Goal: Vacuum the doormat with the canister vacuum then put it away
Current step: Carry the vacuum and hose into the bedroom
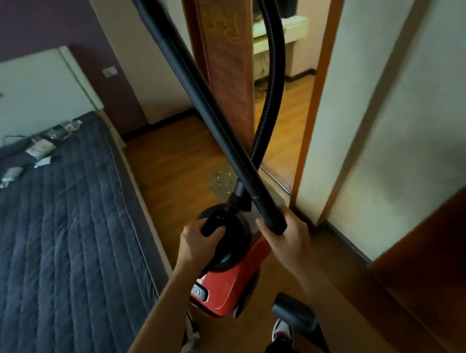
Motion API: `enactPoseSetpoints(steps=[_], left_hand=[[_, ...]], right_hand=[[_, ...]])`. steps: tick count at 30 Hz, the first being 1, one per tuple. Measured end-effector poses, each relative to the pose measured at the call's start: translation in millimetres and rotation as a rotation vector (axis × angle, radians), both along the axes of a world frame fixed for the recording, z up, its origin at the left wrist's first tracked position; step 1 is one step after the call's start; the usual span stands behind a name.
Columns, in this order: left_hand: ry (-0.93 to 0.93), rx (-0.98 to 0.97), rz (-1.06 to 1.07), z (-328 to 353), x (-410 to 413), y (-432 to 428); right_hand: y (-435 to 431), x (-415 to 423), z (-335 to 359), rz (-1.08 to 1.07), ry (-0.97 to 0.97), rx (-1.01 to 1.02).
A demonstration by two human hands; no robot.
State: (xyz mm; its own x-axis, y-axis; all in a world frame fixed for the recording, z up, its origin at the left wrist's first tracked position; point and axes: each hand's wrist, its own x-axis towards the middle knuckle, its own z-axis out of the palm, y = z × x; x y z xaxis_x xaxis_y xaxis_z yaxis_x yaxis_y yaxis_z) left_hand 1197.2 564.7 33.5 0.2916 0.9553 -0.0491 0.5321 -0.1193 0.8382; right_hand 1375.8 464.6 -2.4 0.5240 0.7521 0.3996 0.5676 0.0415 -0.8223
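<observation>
1. Left hand (200, 243) has its fingers curled round the black carry handle (213, 224) on top of the red canister vacuum (233, 282).
2. Right hand (287, 237), just right of the canister, grips the black wand's (193, 88) near end.
3. The wand slants up and left, out of view; the canister's hose (274, 64) end points toward the doorway.

Bed (52, 228) left, wall (386, 112) right; wand (209, 117), hose (275, 64) cross doorway (290, 112).
</observation>
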Motion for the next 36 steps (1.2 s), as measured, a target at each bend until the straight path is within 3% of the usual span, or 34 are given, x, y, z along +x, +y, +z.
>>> enactPoseSetpoints(steps=[8,21,36], left_hand=[[0.003,-0.005,0.246,9.3,43.1,78.8],[-0.002,-0.038,0.469,-14.0,32.0,185.4],[-0.054,-0.114,0.493,-21.9,-8.4,469.9]], right_hand=[[119.4,63.6,11.9,0.235,0.047,-0.037],[270.0,78.0,-12.2,0.466,0.140,-0.153],[563.8,28.4,7.5,0.492,0.129,-0.240]])
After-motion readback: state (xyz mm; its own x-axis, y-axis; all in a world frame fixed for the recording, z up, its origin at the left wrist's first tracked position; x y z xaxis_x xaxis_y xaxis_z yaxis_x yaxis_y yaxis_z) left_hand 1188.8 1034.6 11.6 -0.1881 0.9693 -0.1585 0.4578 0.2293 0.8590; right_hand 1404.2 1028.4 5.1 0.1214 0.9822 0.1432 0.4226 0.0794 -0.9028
